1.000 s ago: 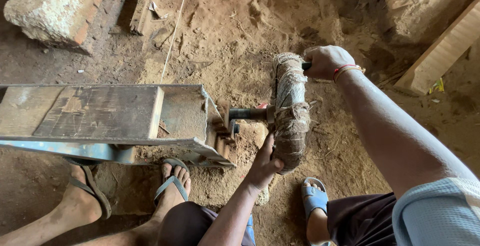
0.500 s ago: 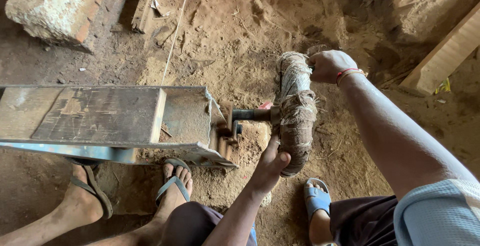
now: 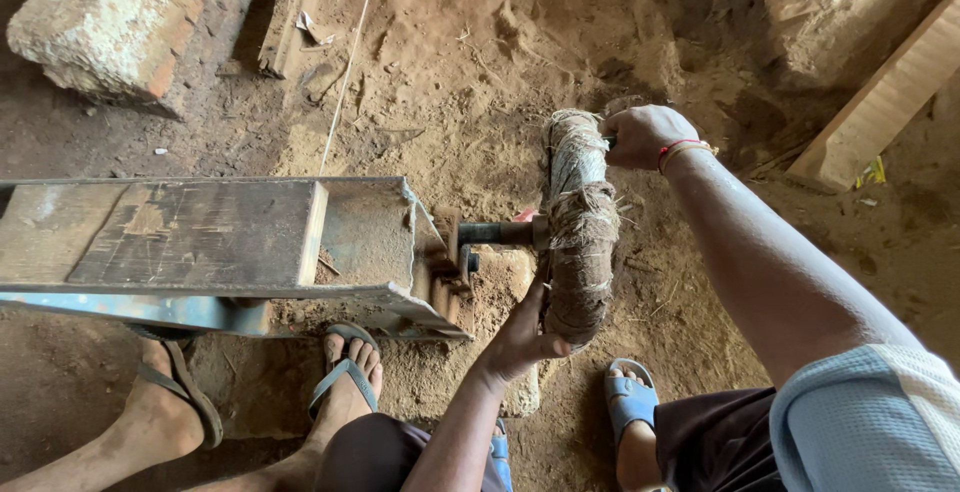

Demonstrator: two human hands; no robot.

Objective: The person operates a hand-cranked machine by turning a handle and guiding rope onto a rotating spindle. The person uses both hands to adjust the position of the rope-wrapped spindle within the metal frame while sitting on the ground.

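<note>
Right hand closed on the fibre-wrapped wheel at 12 o'clock, left hand gripping its 6 o'clock edge, apparently loosely, metal box at 9 o'clock.

A broken brick block, a wooden plank and a string lie on dirt.

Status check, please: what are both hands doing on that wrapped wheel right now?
Right hand gripping top of fibre-wrapped wheel. Left hand at its lower rim. Wheel on a dark axle. Nothing blocking.
</note>
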